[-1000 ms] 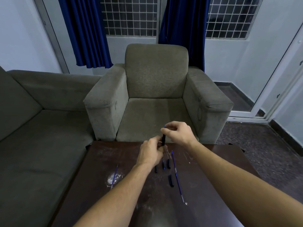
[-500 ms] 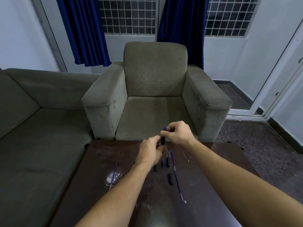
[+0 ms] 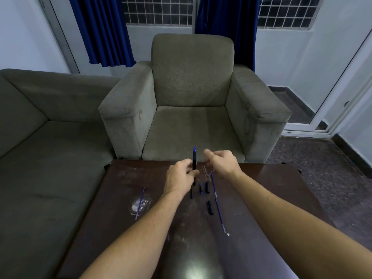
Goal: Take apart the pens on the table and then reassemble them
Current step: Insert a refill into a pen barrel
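My left hand [image 3: 180, 176] grips a black pen barrel [image 3: 194, 161] upright, its blue tip pointing up over the table's far edge. My right hand [image 3: 222, 163] hovers just right of the pen, apart from it, fingers loosely curled with nothing seen in them. On the dark table [image 3: 261, 198] below lie loose parts: a long blue refill [image 3: 217, 200], a short blue piece [image 3: 200, 188], two black caps [image 3: 207, 187] [image 3: 210, 207], and a thin black piece [image 3: 191, 195]. Another blue refill [image 3: 140, 203] lies at the left.
A grey armchair [image 3: 191, 93] stands right behind the table's far edge. A grey sofa [image 3: 40, 127] runs along the left. A white scuff [image 3: 141, 205] marks the tabletop under the left refill. Dark floor and a glass door lie at the right.
My right hand has let go of the pen's top and drawn away to the right. My left hand still holds the pen upright.
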